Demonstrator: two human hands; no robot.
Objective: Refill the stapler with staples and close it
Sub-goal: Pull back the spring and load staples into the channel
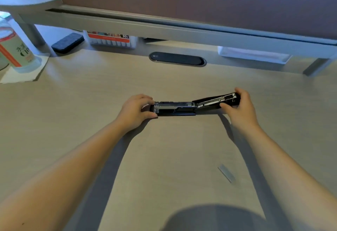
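Observation:
A black stapler (184, 107) lies spread wide on the wooden desk (91, 103), its metal staple channel facing up. My left hand (135, 109) grips the left end, where the base and channel rest flat. My right hand (237, 106) holds the right end, the lid, which is swung back and tilted slightly upward. A short silver strip of staples (226, 173) lies loose on the desk, nearer to me and to the right, under my right forearm line.
A grey monitor shelf (182, 30) spans the back. Under it sit a dark eraser block (67, 42), a box of markers (111, 39) and a white tray (253, 55). A black cable grommet (177, 59) is set in the desk. A bottle (16, 50) stands far left.

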